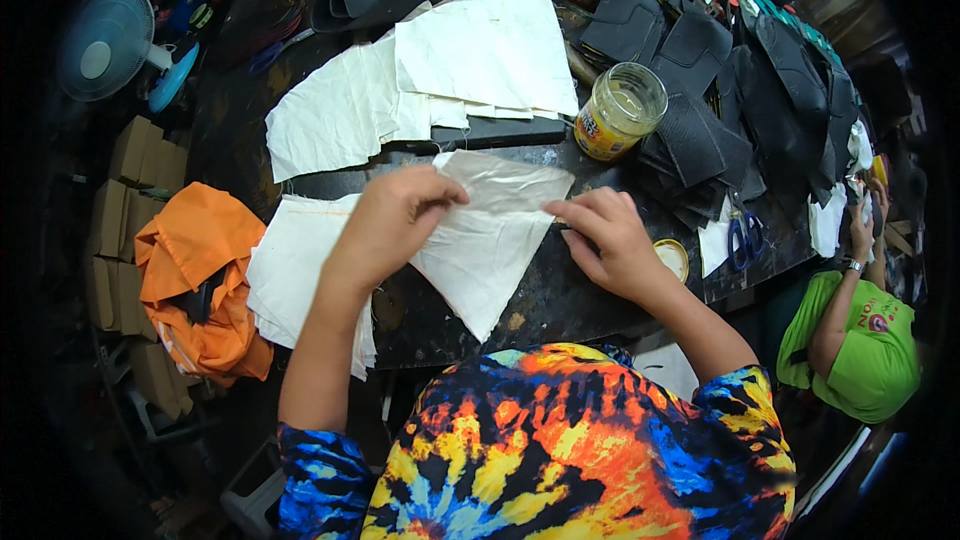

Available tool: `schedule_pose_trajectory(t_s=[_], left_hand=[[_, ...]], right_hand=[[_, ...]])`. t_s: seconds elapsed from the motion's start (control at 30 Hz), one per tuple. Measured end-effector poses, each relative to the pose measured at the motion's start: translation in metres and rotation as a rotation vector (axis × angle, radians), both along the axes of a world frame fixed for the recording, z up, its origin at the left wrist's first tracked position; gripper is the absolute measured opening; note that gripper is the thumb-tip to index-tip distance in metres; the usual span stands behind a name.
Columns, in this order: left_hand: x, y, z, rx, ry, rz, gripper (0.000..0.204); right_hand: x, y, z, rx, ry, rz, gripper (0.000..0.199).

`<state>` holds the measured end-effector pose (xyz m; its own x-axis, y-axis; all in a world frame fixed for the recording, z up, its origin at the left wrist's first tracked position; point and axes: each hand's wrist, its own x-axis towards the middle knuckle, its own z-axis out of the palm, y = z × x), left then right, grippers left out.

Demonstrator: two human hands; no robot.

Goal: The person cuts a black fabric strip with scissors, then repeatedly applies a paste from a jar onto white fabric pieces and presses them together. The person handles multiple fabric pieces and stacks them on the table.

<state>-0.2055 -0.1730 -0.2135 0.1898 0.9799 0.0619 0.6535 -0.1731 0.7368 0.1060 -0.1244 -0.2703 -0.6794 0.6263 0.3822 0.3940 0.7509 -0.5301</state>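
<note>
A white cloth piece [482,265], tapering to a point toward me, lies at the near edge of the dark table. Its far part looks greyer and slightly blurred, like a fold or a second layer. My left hand [392,218] pinches the cloth's upper left corner between thumb and fingers. At the upper right corner, my right hand [612,243] has its fingertips closed on the edge. To the left, more white cloth pieces [296,265] are stacked, partly under my left forearm. Beyond my hands, a larger spread of white cloth pieces [487,48] overlaps on the table.
An open glass jar [622,112] of pale paste stands beyond my right hand, its lid [671,259] nearer. Black leather-like pieces [700,140] pile up at right, near blue-handled scissors [742,238]. Orange fabric [205,275] and a fan [105,42] are left. A person in green [850,340] works at right.
</note>
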Motion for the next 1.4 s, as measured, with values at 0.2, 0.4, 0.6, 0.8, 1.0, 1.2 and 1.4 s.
schedule_pose_trajectory(t_s=[0.2,0.4,0.6,0.8,1.0,1.2,1.4], left_hand=[[-0.039,0.089,0.031,0.437,-0.219,0.143,0.037],[-0.062,0.14,-0.023,0.458,0.284,0.544,0.048],[0.02,0.079,-0.051,0.649,0.057,0.246,0.028],[0.074,0.036,-0.09,0.452,0.222,0.03,0.027],[0.056,0.035,-0.102,0.502,0.349,0.137,0.033],[0.058,0.037,-0.103,0.482,0.289,0.04,0.034],[0.058,0.039,-0.104,0.454,0.325,0.029,0.039]], right_hand=[[0.027,0.024,0.047,0.149,0.129,-0.221,0.051],[0.037,0.083,0.09,0.407,-0.268,-0.341,0.075],[0.016,0.119,0.097,0.282,-0.567,-0.202,0.082],[0.027,0.117,0.11,0.455,-0.266,-0.268,0.037],[0.043,0.035,0.092,0.424,-0.234,-0.351,0.033],[-0.005,0.012,0.003,-0.477,0.108,-0.162,0.026],[-0.027,0.034,-0.048,-0.149,0.056,-0.283,0.038]])
